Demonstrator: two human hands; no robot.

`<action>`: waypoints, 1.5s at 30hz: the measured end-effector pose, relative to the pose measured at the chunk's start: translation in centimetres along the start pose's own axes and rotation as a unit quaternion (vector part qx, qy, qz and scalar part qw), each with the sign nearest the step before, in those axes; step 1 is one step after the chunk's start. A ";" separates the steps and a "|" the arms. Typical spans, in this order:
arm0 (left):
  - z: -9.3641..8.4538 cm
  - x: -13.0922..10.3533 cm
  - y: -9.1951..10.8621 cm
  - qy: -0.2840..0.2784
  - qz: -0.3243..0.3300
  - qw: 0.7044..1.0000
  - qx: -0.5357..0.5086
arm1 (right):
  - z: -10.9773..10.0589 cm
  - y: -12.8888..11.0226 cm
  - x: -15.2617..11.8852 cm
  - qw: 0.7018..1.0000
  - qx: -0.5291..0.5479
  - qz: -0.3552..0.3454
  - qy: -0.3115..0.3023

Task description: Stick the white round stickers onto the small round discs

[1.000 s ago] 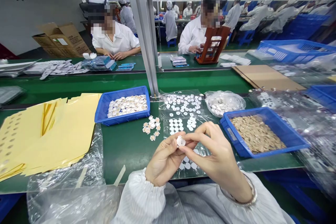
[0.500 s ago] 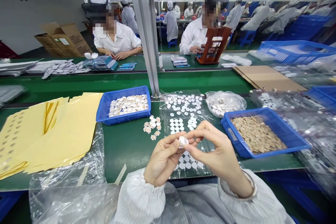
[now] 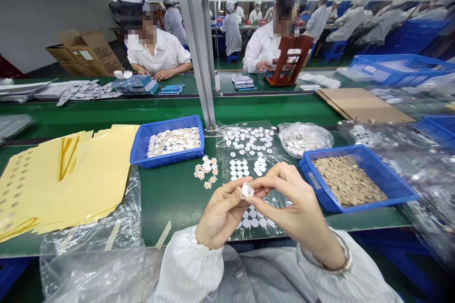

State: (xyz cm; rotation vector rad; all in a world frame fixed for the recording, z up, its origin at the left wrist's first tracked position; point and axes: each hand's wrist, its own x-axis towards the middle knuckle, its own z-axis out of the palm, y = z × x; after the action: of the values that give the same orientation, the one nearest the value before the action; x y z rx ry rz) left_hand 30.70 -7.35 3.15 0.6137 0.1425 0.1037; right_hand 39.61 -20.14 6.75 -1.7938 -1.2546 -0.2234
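Between my two hands, over the front of the green table, is a small round white disc (image 3: pixel 248 190). My left hand (image 3: pixel 222 215) pinches its left edge between thumb and fingers. My right hand (image 3: pixel 289 194) has thumb and fingertips closed on its right side. What lies behind the disc is hidden by my fingers. Under and beyond the hands, white round discs (image 3: pixel 254 222) lie in rows on clear plastic sheet. More white discs (image 3: pixel 249 141) are scattered on the sheet farther back. A small pile of white-rimmed tan pieces (image 3: pixel 206 169) sits left of the hands.
A blue bin (image 3: pixel 167 163) of whitish pieces stands back left; another blue bin (image 3: pixel 320 194) holds tan pieces at right. Behind it is a clear plastic bag (image 3: pixel 305 139). Yellow sheets (image 3: pixel 99 175) cover the left side. A metal post (image 3: pixel 197 47) rises at centre. Co-workers sit opposite.
The white disc between my fingers has turned slightly and now shows a flatter, fuller face. Both hands have barely shifted.
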 end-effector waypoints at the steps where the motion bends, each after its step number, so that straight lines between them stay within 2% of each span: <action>1: 0.0 0.0 0.0 -0.001 0.000 1.000 0.000 | 0.0 0.0 0.0 1.000 -0.001 0.001 -0.001; 22: -0.2 0.2 0.0 0.031 -0.030 0.999 -0.006 | -0.1 -0.3 -0.1 0.999 -0.037 0.017 -0.015; 27: -0.3 0.1 -0.1 0.005 -0.028 0.999 -0.022 | 0.3 0.0 -0.1 0.998 -0.054 0.007 0.012; 32: 0.1 0.0 0.0 -0.019 -0.026 0.999 -0.036 | 0.6 0.2 0.0 1.000 -0.021 0.000 0.005; 45: 1.3 -0.7 0.9 0.011 0.015 0.999 0.052 | 0.4 0.1 -0.1 0.999 -0.026 -0.021 0.024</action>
State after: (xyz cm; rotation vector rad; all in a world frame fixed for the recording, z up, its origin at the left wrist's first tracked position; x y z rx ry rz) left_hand 30.22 -7.43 4.84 0.7182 0.1601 0.1317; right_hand 39.50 -19.90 6.39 -1.7965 -1.2640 -0.3254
